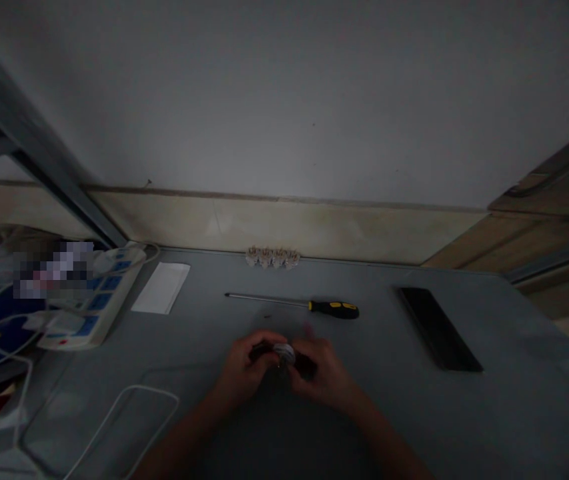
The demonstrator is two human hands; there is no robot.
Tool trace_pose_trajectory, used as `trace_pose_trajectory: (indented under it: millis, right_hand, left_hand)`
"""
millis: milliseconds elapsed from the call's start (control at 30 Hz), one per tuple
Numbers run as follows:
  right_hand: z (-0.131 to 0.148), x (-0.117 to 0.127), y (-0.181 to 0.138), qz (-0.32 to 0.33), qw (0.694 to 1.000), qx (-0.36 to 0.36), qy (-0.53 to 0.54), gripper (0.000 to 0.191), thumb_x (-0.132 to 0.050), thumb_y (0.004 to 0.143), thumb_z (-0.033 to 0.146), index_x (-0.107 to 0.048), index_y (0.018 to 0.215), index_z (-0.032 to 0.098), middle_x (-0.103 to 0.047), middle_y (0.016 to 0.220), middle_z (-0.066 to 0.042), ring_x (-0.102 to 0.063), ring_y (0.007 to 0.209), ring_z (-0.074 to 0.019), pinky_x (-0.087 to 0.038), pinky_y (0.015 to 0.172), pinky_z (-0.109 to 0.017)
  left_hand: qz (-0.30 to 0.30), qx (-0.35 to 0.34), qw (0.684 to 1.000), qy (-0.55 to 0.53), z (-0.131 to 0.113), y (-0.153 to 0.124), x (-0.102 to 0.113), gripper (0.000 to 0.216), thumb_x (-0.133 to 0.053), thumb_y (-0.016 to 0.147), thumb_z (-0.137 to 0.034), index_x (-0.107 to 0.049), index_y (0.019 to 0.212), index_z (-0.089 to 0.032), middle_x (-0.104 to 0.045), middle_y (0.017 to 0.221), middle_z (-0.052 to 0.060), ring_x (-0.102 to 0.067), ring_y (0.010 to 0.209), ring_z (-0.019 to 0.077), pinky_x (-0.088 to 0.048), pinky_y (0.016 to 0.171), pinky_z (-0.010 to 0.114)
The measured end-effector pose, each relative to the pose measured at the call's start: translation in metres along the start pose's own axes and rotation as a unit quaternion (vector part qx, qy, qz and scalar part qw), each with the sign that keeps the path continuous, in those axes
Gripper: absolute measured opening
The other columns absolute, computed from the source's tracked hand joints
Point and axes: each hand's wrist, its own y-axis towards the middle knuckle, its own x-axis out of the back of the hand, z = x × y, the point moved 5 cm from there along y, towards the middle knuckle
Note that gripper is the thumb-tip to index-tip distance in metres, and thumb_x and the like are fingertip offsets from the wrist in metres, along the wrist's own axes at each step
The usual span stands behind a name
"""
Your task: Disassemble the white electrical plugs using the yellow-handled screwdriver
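Both hands meet over the near middle of the grey table. My left hand (246, 368) and my right hand (323, 371) pinch a small round pale piece (283, 351) between thumbs and fingers. Dim light and the fingers hide its details, so its kind is unclear. Beyond the hands lies a screwdriver (332, 309) with a black and yellow handle, its long shaft toward the left. A tiny dark bit (267, 317) rests between screwdriver and hands. Against the wall stands a row of several small clear pieces with brass-coloured tops (272, 257).
A white card or paper (161, 288) lies at the left, beside a white power strip (107, 300) with blue sockets. White cables (137, 388) loop across the table's left front. A flat black device (439, 329) lies at the right. The wall (284, 227) borders the table's back edge.
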Motion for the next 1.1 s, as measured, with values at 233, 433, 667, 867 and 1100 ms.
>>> trace_pose_trajectory:
  millis: [233,433,667,867,1100]
  right_hand:
    - [0.004,0.014,-0.002,-0.042,0.999,0.029,-0.013,0.023,-0.053,0.084,0.030,-0.052,0.063,0.020,-0.046,0.053,0.005,-0.043,0.048,-0.0089,-0.032,0.051,-0.023]
    - [-0.036,0.076,-0.019,-0.295,0.952,-0.045,-0.067,0.027,-0.050,0.094,0.034,-0.057,0.074,0.019,-0.054,0.063,0.001,-0.052,0.058,-0.0120,-0.042,0.056,-0.024]
    - [-0.077,0.105,-0.035,-0.410,0.898,-0.105,-0.116,0.025,-0.053,0.093,0.040,-0.062,0.083,0.018,-0.061,0.079,-0.004,-0.062,0.076,-0.0168,-0.050,0.059,-0.025]
    - [-0.091,0.104,-0.026,-0.356,0.916,-0.080,-0.168,0.036,-0.065,0.080,0.042,-0.068,0.109,0.021,-0.063,0.112,-0.013,-0.055,0.112,-0.0304,-0.045,0.100,-0.055]
    - [-0.108,0.101,-0.022,-0.262,0.951,-0.054,-0.157,0.043,-0.075,0.070,0.049,-0.073,0.106,0.025,-0.064,0.126,-0.014,-0.045,0.134,-0.0379,-0.032,0.111,-0.067]
  left_hand:
    - [0.050,0.008,0.998,0.027,-0.001,0.005,0.001,0.020,-0.067,0.079,-0.027,-0.074,0.097,-0.020,-0.076,0.092,0.005,-0.070,0.087,0.0218,-0.054,0.080,0.030]
    - [0.082,-0.033,0.985,0.147,-0.007,0.004,-0.003,0.023,-0.058,0.090,-0.029,-0.073,0.104,-0.020,-0.074,0.096,0.006,-0.068,0.088,0.0208,-0.052,0.078,0.029]
    - [0.032,-0.108,0.960,0.258,-0.005,0.002,-0.006,0.021,-0.059,0.089,-0.024,-0.072,0.106,-0.022,-0.075,0.100,0.007,-0.069,0.092,0.0227,-0.052,0.084,0.033]
    - [-0.052,-0.122,0.947,0.293,-0.005,0.009,0.014,0.022,-0.051,0.091,-0.024,-0.072,0.099,-0.021,-0.073,0.094,0.007,-0.067,0.085,0.0223,-0.052,0.079,0.033]
    - [-0.113,-0.087,0.919,0.366,-0.006,0.024,0.031,0.025,-0.063,0.080,-0.018,-0.072,0.103,-0.020,-0.072,0.100,0.008,-0.067,0.083,0.0236,-0.053,0.081,0.035]
